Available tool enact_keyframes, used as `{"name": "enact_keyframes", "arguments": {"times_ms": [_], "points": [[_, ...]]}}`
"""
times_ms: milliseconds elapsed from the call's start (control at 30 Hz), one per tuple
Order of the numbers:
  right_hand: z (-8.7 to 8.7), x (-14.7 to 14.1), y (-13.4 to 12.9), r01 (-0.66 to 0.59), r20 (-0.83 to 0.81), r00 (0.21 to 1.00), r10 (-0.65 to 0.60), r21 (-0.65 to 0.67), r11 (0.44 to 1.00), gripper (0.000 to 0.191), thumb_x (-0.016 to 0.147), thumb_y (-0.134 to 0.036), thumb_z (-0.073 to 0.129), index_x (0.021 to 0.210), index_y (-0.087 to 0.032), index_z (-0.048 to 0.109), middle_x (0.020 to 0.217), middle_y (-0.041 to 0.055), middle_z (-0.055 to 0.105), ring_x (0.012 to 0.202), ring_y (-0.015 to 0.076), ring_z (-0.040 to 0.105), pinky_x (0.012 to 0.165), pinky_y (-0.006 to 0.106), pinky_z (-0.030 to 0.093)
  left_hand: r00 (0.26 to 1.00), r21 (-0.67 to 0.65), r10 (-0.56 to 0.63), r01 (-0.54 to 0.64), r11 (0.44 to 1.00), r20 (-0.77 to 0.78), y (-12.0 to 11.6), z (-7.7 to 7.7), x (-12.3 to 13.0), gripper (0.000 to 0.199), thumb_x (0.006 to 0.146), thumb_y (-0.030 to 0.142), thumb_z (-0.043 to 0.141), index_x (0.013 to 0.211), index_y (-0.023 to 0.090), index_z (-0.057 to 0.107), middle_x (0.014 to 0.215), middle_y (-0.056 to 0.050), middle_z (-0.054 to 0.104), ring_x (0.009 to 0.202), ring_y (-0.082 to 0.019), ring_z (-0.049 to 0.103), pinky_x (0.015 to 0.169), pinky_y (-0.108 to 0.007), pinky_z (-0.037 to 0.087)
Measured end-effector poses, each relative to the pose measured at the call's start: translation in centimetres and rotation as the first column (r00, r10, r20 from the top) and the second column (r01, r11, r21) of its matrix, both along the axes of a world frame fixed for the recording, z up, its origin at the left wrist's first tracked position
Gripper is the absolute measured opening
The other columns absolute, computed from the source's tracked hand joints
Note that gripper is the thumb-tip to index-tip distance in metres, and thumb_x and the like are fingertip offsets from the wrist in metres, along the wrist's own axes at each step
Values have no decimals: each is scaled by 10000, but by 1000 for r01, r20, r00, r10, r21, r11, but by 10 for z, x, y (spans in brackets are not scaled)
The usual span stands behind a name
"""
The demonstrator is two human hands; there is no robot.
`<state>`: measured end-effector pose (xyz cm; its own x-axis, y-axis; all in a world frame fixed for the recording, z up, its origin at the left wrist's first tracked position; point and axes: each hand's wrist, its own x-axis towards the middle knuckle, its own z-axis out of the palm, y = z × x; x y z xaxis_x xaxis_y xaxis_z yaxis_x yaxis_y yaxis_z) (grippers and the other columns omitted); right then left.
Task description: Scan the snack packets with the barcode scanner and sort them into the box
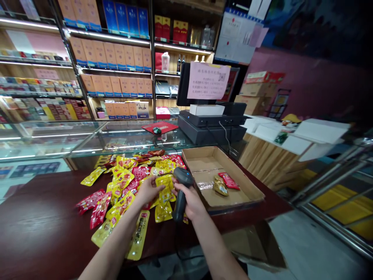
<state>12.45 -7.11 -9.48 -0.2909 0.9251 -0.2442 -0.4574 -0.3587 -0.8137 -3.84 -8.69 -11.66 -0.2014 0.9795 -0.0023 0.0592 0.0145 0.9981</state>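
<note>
My right hand is wrapped round the handle of a black barcode scanner, held upright over the counter's near edge. Just left of it, my left hand pinches a yellow snack packet by its edge; the packet is close beside the scanner head. Beneath and left of my hands spreads a heap of yellow snack packets mixed with red packets. To the right stands a shallow cardboard box, with a red packet and a gold-brown packet inside.
The dark red tabletop carries the heap and box. Behind it are a glass display counter, a red mat with a mouse, and a monitor over a black cash drawer. A cardboard box sits below right, near a metal railing.
</note>
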Motion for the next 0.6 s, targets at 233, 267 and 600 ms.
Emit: {"name": "enact_keyframes", "arguments": {"times_ms": [233,267,600], "points": [[27,-5,-1,-86,76,995,69,242,966,301,611,-273,748,886,-168,687,946,55,701,866,177,645,769,273,507,996,-62,71,-68,996,45,11,45,-40,369,476,365,830,703,141,645,621,14,617,530,-99,565,483,-195,454],[28,-6,-2,-99,101,992,74,262,960,308,613,-288,747,885,-159,684,922,56,700,840,175,645,750,273,509,995,-77,75,-69,995,69,16,51,-46,375,468,355,836,717,139,656,653,5,634,543,-97,573,495,-192,463],[17,-43,-2,-303,292,927,235,217,928,275,634,-340,684,791,-160,548,651,-14,578,493,142,598,422,255,480,967,-146,20,17,989,253,66,83,-75,491,428,278,872,866,154,687,796,-50,710,646,-155,656,595,-253,531]]}}
